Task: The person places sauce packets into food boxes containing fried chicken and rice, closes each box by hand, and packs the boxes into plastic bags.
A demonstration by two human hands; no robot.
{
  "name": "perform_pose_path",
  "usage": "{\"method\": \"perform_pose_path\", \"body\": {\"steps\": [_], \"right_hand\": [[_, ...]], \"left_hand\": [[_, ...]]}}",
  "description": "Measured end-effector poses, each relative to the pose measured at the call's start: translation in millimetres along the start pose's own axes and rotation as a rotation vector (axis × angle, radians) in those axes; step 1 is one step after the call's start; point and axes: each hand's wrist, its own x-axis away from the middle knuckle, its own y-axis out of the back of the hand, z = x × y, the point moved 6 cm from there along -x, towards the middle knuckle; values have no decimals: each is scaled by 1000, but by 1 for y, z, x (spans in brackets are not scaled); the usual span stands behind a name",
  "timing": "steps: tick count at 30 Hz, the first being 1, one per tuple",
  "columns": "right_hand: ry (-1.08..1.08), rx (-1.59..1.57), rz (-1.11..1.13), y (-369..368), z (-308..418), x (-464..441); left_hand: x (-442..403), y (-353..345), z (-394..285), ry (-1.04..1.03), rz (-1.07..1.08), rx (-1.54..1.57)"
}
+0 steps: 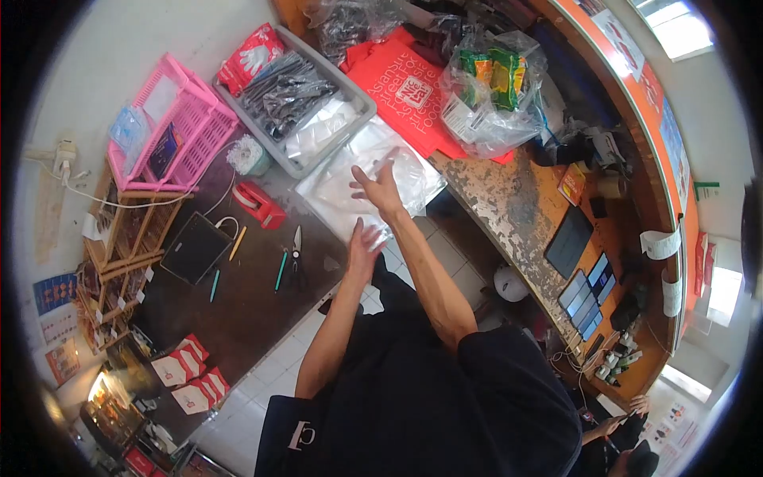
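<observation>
A stack of clear plastic bags (326, 189) lies at the table's corner, in front of the grey bin. Over the stack is my right hand (380, 191), its fingers spread and nothing visibly gripped. My left hand (364, 248) is at the stack's near edge with fingers stretched out; whether it presses on the plastic I cannot tell. The grey bin (362, 102) holds black plastic-wrapped items (286, 94), clear bags and a red packet (253, 60) with a glove picture.
Scissors (296, 245), a teal pen (281, 270) and a red tape dispenser (259, 205) lie left of my hands. A pink basket (203, 111) stands farther left. Red printed bags (397, 87) and phones (582, 306) are on the right counter. Another person's hand (638, 405) appears lower right.
</observation>
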Motion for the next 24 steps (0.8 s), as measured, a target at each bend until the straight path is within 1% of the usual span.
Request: {"method": "perform_pose_path", "body": {"steps": [1,2,3,4,5,6,8,9,10,12,13,14,16,19,22,23,24], "right_hand": [[20,-32,46,-9,-1,-7],[48,9,75,-12,-1,-13],[76,52,104,-14,-1,-18],[102,96,134,-16,-5,-18],[170,225,188,-4,19,-4],[238,355,251,17,51,14],[416,232,41,69,76,34],[345,358,-58,96,66,33],[278,484,-159,118,46,27],[295,797,1,123,-9,5],[411,825,93,115,-39,-12],[410,825,217,101,-55,-21],[780,1118,370,63,-53,-28],[544,1440,697,48,-67,-55],[329,1507,719,56,-81,-72],[319,1591,753,55,-84,-74],[467,1488,708,56,-90,-78]], "left_hand": [[-12,-15,11,126,149,235],[-25,-28,19,247,299,472],[-16,-56,-8,48,275,396],[-33,-62,-26,-61,258,320],[-50,-66,-43,-167,231,244],[-87,-39,-46,-189,215,173],[-73,-50,-88,-91,128,169],[-59,-60,-110,-44,91,164],[-50,-66,-126,-51,90,171],[-37,-73,-145,-56,91,179],[-41,-71,-148,-61,85,200],[-43,-70,-148,-62,89,207],[-45,-69,-150,-67,96,216],[-37,-69,-148,-72,102,192],[-35,-67,-145,-85,126,138],[-37,-65,-143,-88,133,114],[-35,-64,-141,-91,162,102]]}}
